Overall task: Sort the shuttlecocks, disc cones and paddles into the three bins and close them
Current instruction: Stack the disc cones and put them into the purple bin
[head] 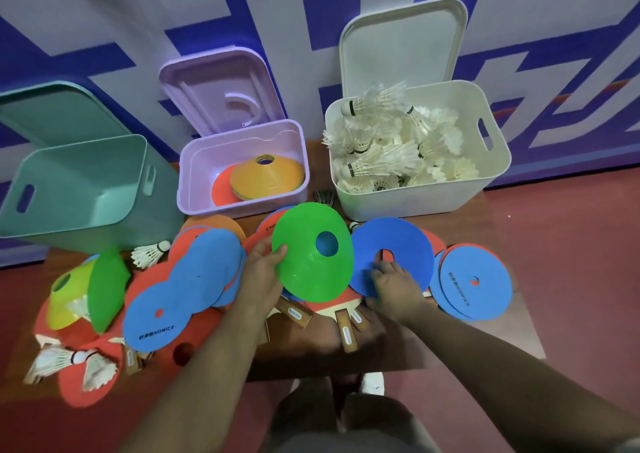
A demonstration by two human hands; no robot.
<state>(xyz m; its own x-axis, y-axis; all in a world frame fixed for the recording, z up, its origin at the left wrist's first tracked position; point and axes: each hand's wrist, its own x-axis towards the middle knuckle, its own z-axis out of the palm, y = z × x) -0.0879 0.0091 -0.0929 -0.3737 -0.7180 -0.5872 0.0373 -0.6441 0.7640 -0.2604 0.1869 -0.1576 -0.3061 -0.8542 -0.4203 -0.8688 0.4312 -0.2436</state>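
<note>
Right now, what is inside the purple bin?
The purple bin holds a stack of disc cones, orange on top, a red one lowest. The colours between barely show, and the floor beneath is covered.

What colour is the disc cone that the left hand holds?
Green. The disc cone in the left hand shows best in the head view.

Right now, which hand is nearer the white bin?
Right. The right hand touches a blue disc cone just in front of the white bin; the left hand grips the green disc cone, further left.
</note>
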